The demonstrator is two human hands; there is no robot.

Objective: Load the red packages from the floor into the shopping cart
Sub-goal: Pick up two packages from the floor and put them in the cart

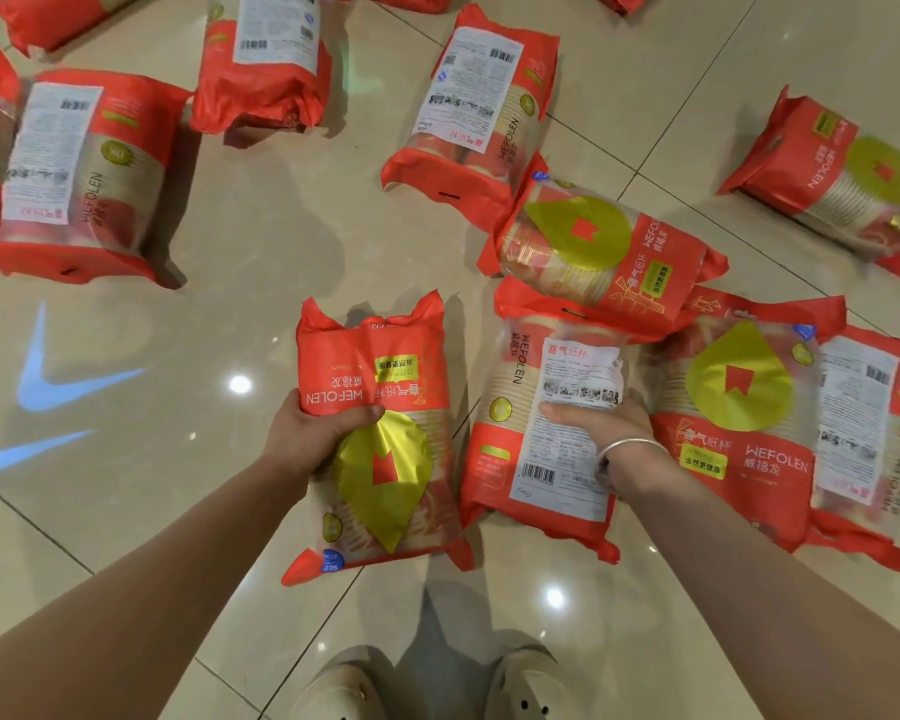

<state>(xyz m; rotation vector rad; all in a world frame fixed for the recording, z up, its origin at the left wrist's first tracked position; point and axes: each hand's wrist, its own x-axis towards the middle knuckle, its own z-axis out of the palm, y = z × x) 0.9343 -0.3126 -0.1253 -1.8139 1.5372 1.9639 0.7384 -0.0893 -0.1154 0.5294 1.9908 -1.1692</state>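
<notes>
Pale shoes (pixel 427 688) stand on the glossy tiled floor (pixel 255 241) at the bottom edge. Just above them, the left hand (pixel 318 433) grips a red package (pixel 380 439) by its left edge, thumb curled over the front. The right hand (pixel 604 426), a silver bracelet (pixel 630 448) on its wrist, clutches the crumpled white label of a second package (pixel 541 423); whether that one is off the floor is hard to tell. More red packages (pixel 593 246) lie scattered around.

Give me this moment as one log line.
left hand: grips package | right hand: grips label-up package | cart: unseen
</notes>
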